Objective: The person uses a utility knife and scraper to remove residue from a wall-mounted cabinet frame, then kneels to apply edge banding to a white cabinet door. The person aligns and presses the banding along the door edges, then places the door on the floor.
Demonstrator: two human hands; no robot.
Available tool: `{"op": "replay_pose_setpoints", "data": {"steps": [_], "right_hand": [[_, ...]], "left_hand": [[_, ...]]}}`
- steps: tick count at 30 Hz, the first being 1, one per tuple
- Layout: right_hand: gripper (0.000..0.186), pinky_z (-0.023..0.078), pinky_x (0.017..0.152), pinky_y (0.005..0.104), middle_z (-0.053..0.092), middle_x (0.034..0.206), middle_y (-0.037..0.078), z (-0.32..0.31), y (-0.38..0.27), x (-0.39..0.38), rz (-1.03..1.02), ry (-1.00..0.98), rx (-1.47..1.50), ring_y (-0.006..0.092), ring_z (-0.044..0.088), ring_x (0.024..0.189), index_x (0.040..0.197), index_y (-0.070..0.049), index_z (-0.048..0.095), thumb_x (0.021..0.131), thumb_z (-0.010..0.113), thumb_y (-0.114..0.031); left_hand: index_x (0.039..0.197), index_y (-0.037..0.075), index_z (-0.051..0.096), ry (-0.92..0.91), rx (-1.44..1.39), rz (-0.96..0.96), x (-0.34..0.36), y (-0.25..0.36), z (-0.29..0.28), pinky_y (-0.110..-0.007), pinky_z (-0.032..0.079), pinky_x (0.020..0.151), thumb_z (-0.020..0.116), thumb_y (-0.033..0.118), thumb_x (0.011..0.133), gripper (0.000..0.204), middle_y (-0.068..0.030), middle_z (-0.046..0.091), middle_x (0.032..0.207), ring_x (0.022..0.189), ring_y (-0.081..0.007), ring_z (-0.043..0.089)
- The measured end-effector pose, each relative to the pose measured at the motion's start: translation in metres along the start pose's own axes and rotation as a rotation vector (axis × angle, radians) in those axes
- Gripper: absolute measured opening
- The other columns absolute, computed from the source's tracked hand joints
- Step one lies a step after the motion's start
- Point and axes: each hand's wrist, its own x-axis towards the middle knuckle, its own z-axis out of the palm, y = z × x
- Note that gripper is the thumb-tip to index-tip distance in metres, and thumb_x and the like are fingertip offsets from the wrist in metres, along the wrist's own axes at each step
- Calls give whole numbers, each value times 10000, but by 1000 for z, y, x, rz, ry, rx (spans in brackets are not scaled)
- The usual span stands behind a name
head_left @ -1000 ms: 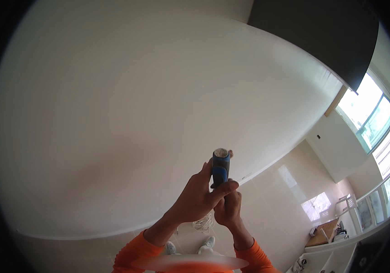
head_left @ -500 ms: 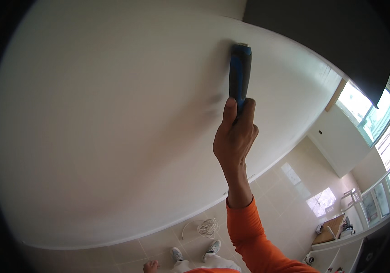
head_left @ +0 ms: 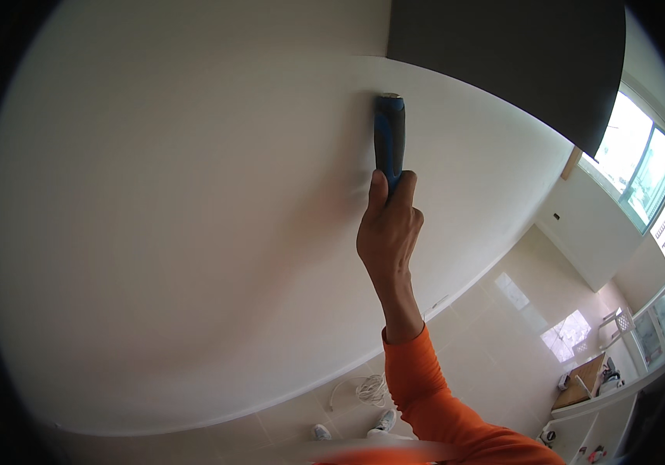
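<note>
My right hand (head_left: 390, 232) is closed round the lower part of a hand tool's blue-and-black grip (head_left: 390, 139), thumb along its side. The grip points up and ends in a metal cap. Its working end is hidden behind my fingers, so its kind does not show. The hand is close against a large pale wall (head_left: 177, 232), and a soft shadow falls to its left. A pale strip (head_left: 402, 450), blurred, crosses the lower edge in front of my orange clothing; I cannot make out what it is. My left hand is out of the picture.
A dark panel (head_left: 503, 62) overhangs the wall at the upper right. On the tiled floor (head_left: 472, 341) lies a coil of pale cable (head_left: 372, 390), close to my shoes (head_left: 385, 421). Windows (head_left: 642, 163) and a wooden board with objects (head_left: 580, 384) are at the right.
My right hand and the tool have shifted slightly left and down in the picture, while the view has also moved. The left hand has dropped out of sight, and the blurred strip has appeared.
</note>
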Motion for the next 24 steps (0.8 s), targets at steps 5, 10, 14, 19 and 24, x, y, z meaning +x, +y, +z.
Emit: {"op": "replay_pose_setpoints", "data": {"steps": [5,10,14,19,24], "right_hand": [[379,278,362,320,366,477,44,0,1,-13,-2,-26,10,146,389,347,902,-56,385,1126,437,-357],[309,329,342,347,451,466,46,-5,-7,-4,-55,78,76,219,484,326,963,-42,405,1101,519,-294],[308,313,344,346,443,474,45,-10,-13,-6,136,-96,28,190,452,319,968,-46,402,1109,497,-303],[305,292,344,321,412,474,13,-17,-10,-8,-114,112,103,154,420,324,939,-49,389,1113,494,-276],[305,310,350,315,425,476,26,-27,-7,-11,9,31,42,144,437,335,952,-38,400,1113,493,-279]], "left_hand": [[1441,-5,490,-69,0,182,25,35,27,-501,590,898,540,285,1032,504,-247,654,1281,1101,-378,684],[1440,4,491,116,25,133,29,55,31,-505,583,931,542,307,1027,515,-243,672,1257,1114,-378,684],[1450,17,487,49,81,194,19,53,23,-509,577,945,534,322,1027,524,-245,673,1258,1140,-379,672],[1459,20,479,68,15,128,11,41,18,-506,541,1010,511,340,1036,532,-212,656,1319,1189,-355,653],[1457,54,484,-17,201,167,15,33,14,-535,503,1023,506,373,1037,528,-150,642,1352,1230,-322,612]]}}
